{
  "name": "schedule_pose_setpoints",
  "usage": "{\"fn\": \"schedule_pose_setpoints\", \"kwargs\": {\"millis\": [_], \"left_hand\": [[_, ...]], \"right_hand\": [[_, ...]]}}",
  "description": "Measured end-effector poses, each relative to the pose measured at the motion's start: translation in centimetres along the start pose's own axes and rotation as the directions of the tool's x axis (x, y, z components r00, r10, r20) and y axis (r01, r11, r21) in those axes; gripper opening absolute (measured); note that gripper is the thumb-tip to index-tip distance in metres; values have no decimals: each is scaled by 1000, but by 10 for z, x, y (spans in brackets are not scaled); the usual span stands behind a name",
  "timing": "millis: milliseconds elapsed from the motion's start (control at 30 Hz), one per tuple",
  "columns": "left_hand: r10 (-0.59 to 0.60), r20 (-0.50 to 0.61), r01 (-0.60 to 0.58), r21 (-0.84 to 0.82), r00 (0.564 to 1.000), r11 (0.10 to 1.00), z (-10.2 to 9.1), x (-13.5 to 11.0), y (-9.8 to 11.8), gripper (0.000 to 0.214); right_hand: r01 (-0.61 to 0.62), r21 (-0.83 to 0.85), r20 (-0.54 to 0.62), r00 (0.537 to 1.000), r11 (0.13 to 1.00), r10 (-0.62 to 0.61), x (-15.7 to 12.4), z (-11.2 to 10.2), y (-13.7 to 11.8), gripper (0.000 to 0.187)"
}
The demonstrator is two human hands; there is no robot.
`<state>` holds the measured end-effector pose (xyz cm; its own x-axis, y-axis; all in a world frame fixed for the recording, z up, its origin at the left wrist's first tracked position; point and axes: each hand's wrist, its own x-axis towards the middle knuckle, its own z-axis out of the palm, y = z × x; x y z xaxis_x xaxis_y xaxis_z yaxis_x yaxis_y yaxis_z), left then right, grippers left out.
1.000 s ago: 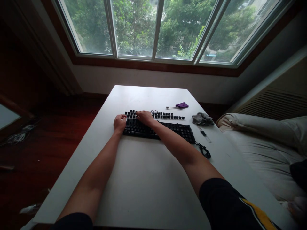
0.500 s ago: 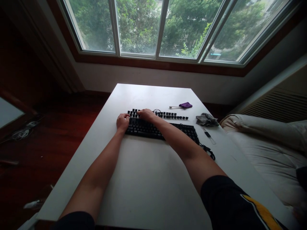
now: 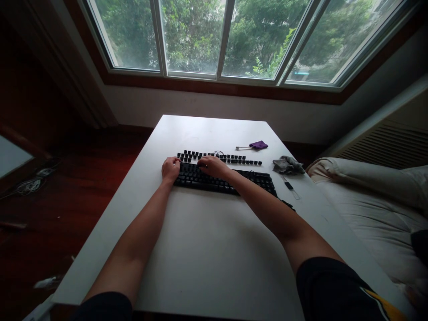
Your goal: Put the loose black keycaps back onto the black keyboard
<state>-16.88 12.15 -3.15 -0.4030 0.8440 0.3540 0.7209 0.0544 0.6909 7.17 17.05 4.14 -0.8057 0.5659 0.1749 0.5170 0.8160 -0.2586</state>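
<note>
A black keyboard [image 3: 240,183] lies across the middle of the white table [image 3: 207,254]. Just behind it, loose black keycaps [image 3: 234,158] stand in a row. My left hand [image 3: 170,168] is curled round the keyboard's left end, holding it. My right hand [image 3: 213,166] rests over the keyboard's upper left part with its fingers bent downward and pinched. Whatever they hold is too small to make out.
A purple cloth [image 3: 258,144] with a thin stick [image 3: 242,147] beside it lies behind the keycaps. A crumpled grey cloth [image 3: 286,165] and a small tool [image 3: 290,187] sit at the right. A bed with pale bedding [image 3: 368,196] adjoins the table's right edge. Wooden floor lies to the left.
My right hand has drawn back from the row of loose keycaps onto the keyboard, shifting slightly right. The left hand has stayed at the keyboard's left end.
</note>
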Motion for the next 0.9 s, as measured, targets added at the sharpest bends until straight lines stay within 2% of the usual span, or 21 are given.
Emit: {"fn": "schedule_pose_setpoints", "kwargs": {"millis": [167,400,700,900], "left_hand": [[4,-10,-4,-10,1000,1000,1,0,0,22],[-38,29,37,17,999,999,0,-4,5,22],[-44,46,43,23,998,999,1,-5,3,23],[-50,58,49,5,997,999,0,-5,6,24]], "right_hand": [[-77,18,47,996,997,76,-6,5,-11,22],[-189,-14,-12,982,982,189,-16,16,-22,22],[-250,-74,-41,968,965,247,-24,18,-34,26],[-244,-112,-55,969,963,240,-25,21,-39,26]]}}
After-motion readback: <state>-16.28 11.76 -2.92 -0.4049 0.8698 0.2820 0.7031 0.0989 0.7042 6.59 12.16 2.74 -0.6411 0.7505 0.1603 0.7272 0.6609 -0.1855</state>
